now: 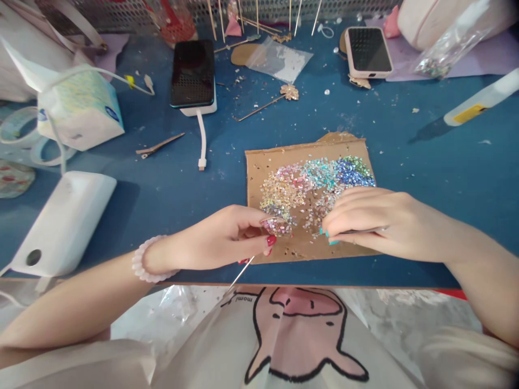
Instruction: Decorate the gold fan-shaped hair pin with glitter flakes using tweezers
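My left hand (219,237), with red nails and a beaded bracelet, is closed on a rhinestone-covered hairpin (277,227). Its thin metal stem (241,273) slants down past the table edge. In my right hand (373,219), with turquoise nails, are slim metal tweezers (360,231), their tip low over the cardboard, pointing left toward the hairpin. Beneath both hands lies a cardboard sheet (254,173) strewn with small rhinestones (318,173) grouped by colour: yellow, pink, turquoise, blue, green and clear. My right fingers hide part of the rhinestones.
A phone on a white power bank (193,75) and a hair clip (160,145) lie left of the cardboard. Behind it are a gold leaf-topped hairpin (289,92), a plastic bag (279,59) and another phone (368,51). A tissue pack (81,111) and white device (65,221) sit left; a glue tube (482,102) right.
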{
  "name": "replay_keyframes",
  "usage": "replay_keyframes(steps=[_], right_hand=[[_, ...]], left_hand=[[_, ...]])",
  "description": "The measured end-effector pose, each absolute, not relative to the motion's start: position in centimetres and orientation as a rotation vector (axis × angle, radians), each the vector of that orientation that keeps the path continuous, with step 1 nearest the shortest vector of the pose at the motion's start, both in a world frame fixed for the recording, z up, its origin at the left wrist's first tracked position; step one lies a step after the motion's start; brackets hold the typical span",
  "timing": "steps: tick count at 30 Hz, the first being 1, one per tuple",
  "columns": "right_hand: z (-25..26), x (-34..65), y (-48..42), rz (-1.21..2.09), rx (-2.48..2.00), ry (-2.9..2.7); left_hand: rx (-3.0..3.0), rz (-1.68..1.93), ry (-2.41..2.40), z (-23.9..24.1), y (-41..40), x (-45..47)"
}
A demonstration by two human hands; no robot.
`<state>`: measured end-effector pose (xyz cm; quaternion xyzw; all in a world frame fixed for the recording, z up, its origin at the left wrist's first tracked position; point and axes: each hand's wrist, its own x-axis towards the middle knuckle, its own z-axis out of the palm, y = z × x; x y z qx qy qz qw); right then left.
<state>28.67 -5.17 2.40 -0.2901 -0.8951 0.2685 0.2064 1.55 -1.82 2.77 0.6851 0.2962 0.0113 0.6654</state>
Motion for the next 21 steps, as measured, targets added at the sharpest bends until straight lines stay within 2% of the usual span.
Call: replay_keyframes(steps=[16, 21], right_hand=[[2.75, 28.81, -5.37, 0.681, -0.815, -2.493], [3.02, 28.95, -5.86, 0.555, -0.787, -2.558]], left_hand=[[1.554, 0.029, 0.657, 2.84, -1.79, 1.52], [1.576, 0.016, 0.646, 2.92, -1.67, 1.62]])
